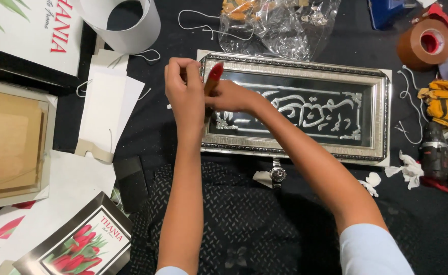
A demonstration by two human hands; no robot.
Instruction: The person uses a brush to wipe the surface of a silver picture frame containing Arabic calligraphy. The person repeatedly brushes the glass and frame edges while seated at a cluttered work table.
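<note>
Both hands at left end of silver picture frame (295, 109): right hand (231, 97) gripping red-handled tool (213, 76), left hand (183, 89) fingers pinched closed beside it, contents unclear. Frame work unfinished.

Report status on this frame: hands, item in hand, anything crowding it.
Left hand and right hand together grip red-handled tool. Tool at left end of ornate silver rectangular picture frame. Clear plastic bag touching frame's top edge.
</note>
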